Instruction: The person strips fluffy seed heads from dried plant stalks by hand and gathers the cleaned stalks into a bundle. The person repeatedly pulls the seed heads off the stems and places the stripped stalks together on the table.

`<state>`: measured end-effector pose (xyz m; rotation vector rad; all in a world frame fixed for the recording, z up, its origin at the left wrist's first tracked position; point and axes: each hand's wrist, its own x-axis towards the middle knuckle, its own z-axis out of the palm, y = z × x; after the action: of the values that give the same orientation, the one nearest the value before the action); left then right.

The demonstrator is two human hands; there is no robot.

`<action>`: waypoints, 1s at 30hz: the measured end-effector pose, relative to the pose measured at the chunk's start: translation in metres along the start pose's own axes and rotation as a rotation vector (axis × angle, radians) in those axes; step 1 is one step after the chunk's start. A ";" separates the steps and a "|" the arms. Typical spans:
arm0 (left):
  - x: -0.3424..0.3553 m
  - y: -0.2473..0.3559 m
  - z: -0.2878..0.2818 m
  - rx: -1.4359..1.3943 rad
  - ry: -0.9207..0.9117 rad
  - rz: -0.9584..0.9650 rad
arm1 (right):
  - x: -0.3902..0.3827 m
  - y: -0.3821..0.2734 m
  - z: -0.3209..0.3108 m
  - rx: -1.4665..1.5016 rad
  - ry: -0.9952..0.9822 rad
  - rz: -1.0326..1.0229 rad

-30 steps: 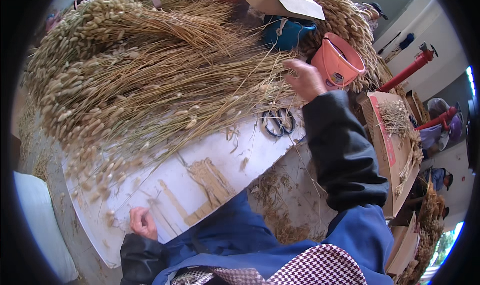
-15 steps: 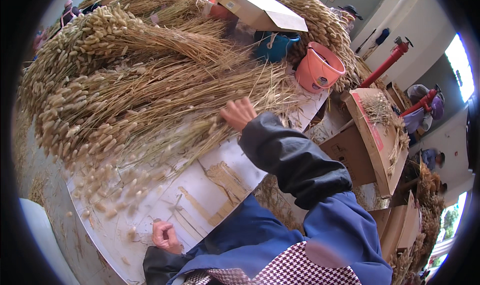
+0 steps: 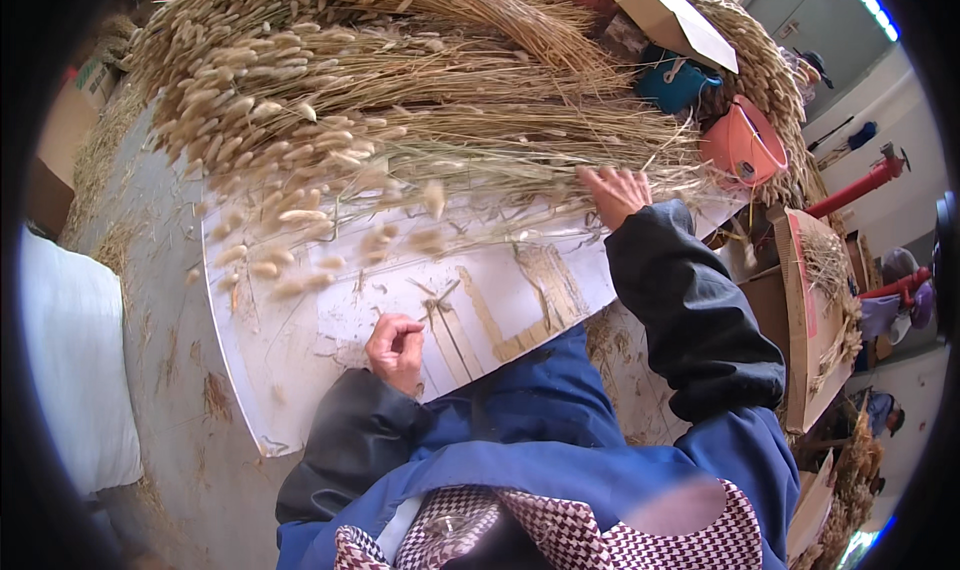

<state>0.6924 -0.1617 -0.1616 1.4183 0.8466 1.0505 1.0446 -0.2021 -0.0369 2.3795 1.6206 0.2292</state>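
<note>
My left hand (image 3: pixel 397 353) is held over the front of a white board (image 3: pixel 285 355), fingers curled and thumb pressed to the index finger. Whatever may be in that pinch is too small or hidden to make out. My right hand (image 3: pixel 617 195) rests with fingers stretched out on the stem ends of dried, fluffy-headed grass (image 3: pixel 500 175). These thin stalks lie across the board, their pale oval heads toward the left, some blurred by motion. Behind them rises a thick heap of the same dried grass (image 3: pixel 400 70).
A pink bucket (image 3: pixel 742 145) and a blue bucket (image 3: pixel 676 82) stand at the right, with a cardboard box (image 3: pixel 670 15) above the blue one. Another carton (image 3: pixel 800 320) holds loose stems. Left lies a white-covered block (image 3: pixel 80 360); stalk litter covers the grey floor (image 3: pixel 180 370).
The view has turned, so the scene sits further right and higher. My right hand is nearer the pink bucket. My left hand remains curled, now closer to the tan patches on the board.
</note>
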 end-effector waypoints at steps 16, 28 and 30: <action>0.017 0.024 -0.062 -0.117 0.153 0.000 | -0.112 -0.089 0.028 0.498 0.344 -0.081; -0.024 0.053 -0.108 -0.005 0.363 0.048 | 0.039 -0.028 0.035 0.066 0.639 -0.040; -0.025 0.052 -0.104 -0.062 0.370 -0.044 | 0.066 -0.024 0.013 0.163 0.826 0.001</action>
<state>0.5835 -0.1543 -0.1158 1.1645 1.0947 1.3166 1.0516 -0.1338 -0.0570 2.5664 1.9994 1.2583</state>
